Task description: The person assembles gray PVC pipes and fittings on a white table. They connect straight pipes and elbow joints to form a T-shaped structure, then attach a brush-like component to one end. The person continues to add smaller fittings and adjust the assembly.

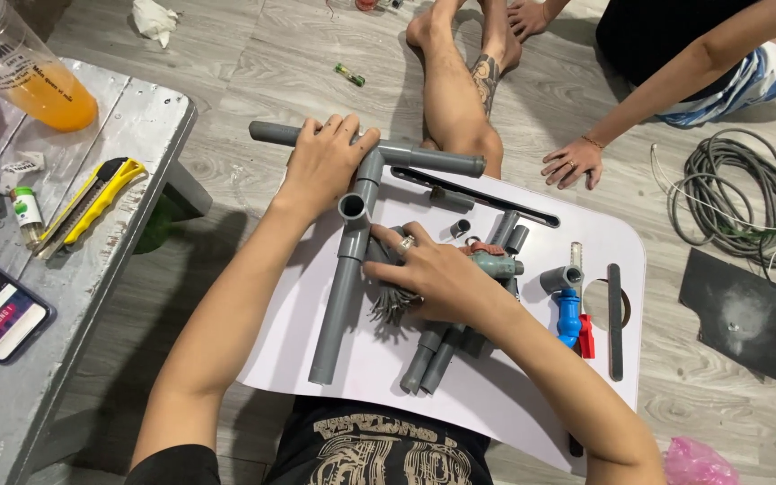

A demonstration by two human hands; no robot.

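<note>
Two hands steady a grey pipe assembly (352, 242) on the white worktop (604, 233): left hand (323, 166) fingers grip the crossbar, right hand (437, 278) fingers curl closed beside the tee, apparently mid-fitting.

Grey pipes (343, 296) lie on a white board (532, 395). At right sit a blue valve (568, 316) and a red piece (586, 337). At left, a yellow-and-black knife (92, 202) rests on the grey tabletop (136, 108); orange liquid (51, 101) fills a clear cup.

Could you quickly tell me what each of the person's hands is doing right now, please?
Left hand: closed over the grey pipe assembly at its joint.
Right hand: pressed on the grey pipe fittings; grip cannot be told.
</note>
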